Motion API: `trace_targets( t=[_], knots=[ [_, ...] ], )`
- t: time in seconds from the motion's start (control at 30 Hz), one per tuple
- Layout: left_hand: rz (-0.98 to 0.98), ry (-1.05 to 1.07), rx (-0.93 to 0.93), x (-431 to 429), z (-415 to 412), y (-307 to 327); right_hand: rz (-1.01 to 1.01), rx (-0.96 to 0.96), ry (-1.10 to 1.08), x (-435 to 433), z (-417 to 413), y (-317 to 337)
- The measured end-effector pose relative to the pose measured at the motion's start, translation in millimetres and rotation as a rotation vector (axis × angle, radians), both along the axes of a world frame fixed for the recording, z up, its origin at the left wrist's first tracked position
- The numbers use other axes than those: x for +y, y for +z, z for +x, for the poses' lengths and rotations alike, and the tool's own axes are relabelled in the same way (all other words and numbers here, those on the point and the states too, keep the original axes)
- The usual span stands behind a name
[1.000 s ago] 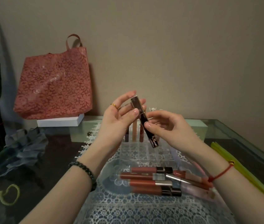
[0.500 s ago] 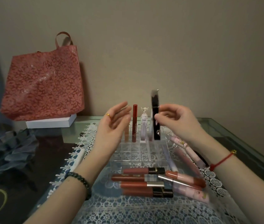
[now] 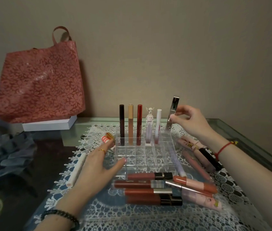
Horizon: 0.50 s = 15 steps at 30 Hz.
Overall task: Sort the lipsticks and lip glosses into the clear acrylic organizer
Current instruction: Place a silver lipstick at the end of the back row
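Though pinched, lipstick (image 3: 175, 105) overtops right grip (image 3: 189, 120).

- A home room: a glass counter (image 3: 241, 130) stood against a plain beige wall (image 3: 182, 47).
- A white lace cloth (image 3: 132, 219) covered it.
- A red floral tote bag (image 3: 38, 84) sat on a white box (image 3: 48, 125).

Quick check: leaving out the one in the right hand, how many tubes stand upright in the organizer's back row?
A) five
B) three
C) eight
A: five stand in the back row of the organizer, from the dark brown tube to the white-capped tube; the right hand pinches a sixth, the silver-capped tube, tilted at the row's right end.
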<state>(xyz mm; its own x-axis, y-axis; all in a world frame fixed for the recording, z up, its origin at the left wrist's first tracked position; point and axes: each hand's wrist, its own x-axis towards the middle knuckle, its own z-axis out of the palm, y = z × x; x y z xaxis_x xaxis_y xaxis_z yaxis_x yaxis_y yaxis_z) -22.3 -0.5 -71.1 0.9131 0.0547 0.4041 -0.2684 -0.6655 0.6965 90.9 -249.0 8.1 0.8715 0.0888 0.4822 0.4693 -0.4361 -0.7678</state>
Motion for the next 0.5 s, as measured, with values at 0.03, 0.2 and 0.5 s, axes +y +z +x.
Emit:
trace_targets(
  t=[0.03,0.2,0.5],
  knots=[
    [0.05,0.002,-0.012,0.1,0.5,0.0,0.004,-0.002,-0.002,0.1,1.7,-3.4],
    [0.205,0.053,-0.008,0.6,1.8,-4.2,-0.027,0.055,0.029,1.6,6.3,-16.4],
    [0.228,0.061,-0.004,1.2,2.9,-5.9,-0.093,0.075,0.061,0.3,7.3,-31.0]
  ],
)
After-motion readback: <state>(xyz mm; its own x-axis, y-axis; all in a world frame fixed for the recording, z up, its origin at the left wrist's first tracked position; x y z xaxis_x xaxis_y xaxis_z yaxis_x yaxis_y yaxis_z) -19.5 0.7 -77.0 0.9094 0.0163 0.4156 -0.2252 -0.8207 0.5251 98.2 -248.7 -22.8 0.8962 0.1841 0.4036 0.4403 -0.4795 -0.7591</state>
